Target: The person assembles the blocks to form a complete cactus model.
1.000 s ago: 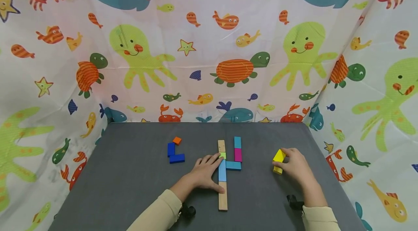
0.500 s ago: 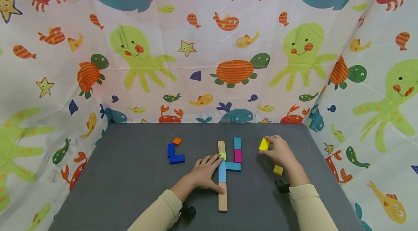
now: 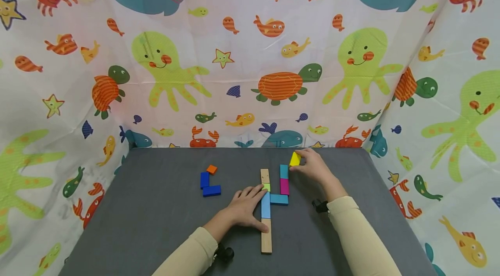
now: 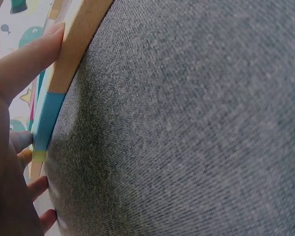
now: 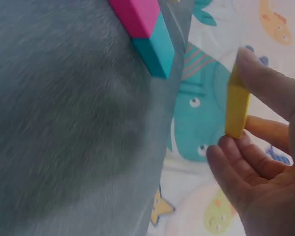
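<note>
My right hand (image 3: 317,171) pinches a yellow triangular block (image 3: 294,159) between thumb and fingers. That block is just right of the upright teal block (image 3: 284,171); in the right wrist view it is off the table. Below the teal one lie a magenta block (image 3: 284,187) and a sideways blue block (image 3: 279,199). My left hand (image 3: 245,208) rests, fingers spread, along a column: small wooden block (image 3: 265,175), green block (image 3: 267,187), light blue block (image 3: 265,206), long wooden block (image 3: 266,242). In the left wrist view its thumb (image 4: 37,59) touches the wooden block.
Left of the column lie two dark blue blocks (image 3: 212,191) at a right angle and a small orange block (image 3: 212,169). The grey table (image 3: 164,224) meets a curtain (image 3: 242,20) printed with sea animals at its back and sides.
My right hand has carried the yellow triangular block left and away from me, leaving another yellow block behind, now hidden by the right sleeve. The left hand stays in place.
</note>
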Demonstrator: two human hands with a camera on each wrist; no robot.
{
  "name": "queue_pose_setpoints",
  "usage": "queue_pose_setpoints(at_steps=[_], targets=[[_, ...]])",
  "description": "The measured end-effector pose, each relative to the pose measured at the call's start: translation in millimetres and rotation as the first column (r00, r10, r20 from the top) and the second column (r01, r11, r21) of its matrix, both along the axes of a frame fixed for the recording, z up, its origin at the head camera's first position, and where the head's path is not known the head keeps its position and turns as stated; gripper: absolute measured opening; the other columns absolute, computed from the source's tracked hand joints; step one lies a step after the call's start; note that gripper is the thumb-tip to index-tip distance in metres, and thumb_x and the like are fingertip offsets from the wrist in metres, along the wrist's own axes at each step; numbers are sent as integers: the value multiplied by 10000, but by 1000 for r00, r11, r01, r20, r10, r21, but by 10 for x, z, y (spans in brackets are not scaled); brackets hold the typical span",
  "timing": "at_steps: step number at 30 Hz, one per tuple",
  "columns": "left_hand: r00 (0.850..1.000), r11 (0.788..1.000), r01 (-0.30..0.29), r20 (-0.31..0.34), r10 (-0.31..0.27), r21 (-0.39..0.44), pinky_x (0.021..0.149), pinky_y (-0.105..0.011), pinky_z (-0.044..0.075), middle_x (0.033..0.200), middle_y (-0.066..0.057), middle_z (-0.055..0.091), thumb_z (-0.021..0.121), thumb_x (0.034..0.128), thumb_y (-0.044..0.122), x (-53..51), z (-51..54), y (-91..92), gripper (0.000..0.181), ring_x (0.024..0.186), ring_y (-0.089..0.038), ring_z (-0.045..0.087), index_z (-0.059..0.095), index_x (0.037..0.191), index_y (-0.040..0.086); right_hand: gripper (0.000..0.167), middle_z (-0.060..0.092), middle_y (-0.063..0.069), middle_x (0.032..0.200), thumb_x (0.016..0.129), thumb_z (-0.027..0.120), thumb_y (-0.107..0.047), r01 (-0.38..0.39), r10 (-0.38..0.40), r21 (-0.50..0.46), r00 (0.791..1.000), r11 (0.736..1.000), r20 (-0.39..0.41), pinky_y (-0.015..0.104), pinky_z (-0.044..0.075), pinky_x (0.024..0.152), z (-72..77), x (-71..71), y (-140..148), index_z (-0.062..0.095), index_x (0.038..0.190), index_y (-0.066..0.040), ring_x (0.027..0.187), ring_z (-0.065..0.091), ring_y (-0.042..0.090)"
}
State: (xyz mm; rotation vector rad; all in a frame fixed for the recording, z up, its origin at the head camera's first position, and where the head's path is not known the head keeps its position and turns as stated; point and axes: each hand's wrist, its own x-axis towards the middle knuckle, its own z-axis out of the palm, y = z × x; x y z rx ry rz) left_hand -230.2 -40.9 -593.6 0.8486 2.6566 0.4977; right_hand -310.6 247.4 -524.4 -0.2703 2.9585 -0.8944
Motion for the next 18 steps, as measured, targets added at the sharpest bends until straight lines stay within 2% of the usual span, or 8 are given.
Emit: queue_pose_setpoints(at_steps=[2,6,8,14,16,18], targets=[[1000,1000,0,0,0,-1,1181,-599,187,1701,47,141,722,636,830,-11,-19,-5,1246,1516,-289,201,196,1630,293,728,551,223,1334,858,821,-304,-20,20,-4,1000,1000,-4,487,547,924,-13,-110,-108,525,1455,-10,1092,598,363],[1000,1000,4,-11,-4,-11,1167,-601,216,1696,36,163,707,645,842,1,21,-14,1234,1501,-293,229,210,1627,284,721,548,227,1329,867,813,-305,-66,66,-12,998,998,5,474,551,919,-76,-307,-371,521,1462,-21,1086,604,361],[1000,1000,9,-27,-9,-14,1154,-595,237,1691,36,176,685,652,859,3,27,-23,1224,1490,-290,247,216,1625,284,725,528,223,1379,870,810,-312,-83,83,-12,996,996,25,478,533,963,-118,-381,-501,514,1474,-41,1173,582,374],[999,1000,14,-39,-14,-7,1141,-596,250,1691,46,169,653,651,887,-6,1,-28,1225,1485,-291,254,203,1626,297,708,512,203,1456,871,810,-281,-122,122,10,991,992,48,502,465,1060,-253,-533,-765,518,1473,-49,1273,537,370],[1000,1000,6,-7,-6,-9,1163,-597,220,1699,55,140,687,645,862,7,38,-15,1240,1504,-286,228,187,1630,298,699,513,190,1459,873,809,-268,-124,124,3,990,992,63,495,461,1068,-295,-570,-809,520,1472,-53,1255,546,355],[1000,1000,6,0,-6,-18,1169,-593,216,1701,56,130,699,651,848,1,28,-12,1240,1510,-283,219,181,1632,295,693,498,181,1482,879,803,-267,-132,131,-1,988,991,83,497,444,1087,-324,-600,-839,518,1476,-60,1292,524,354]])
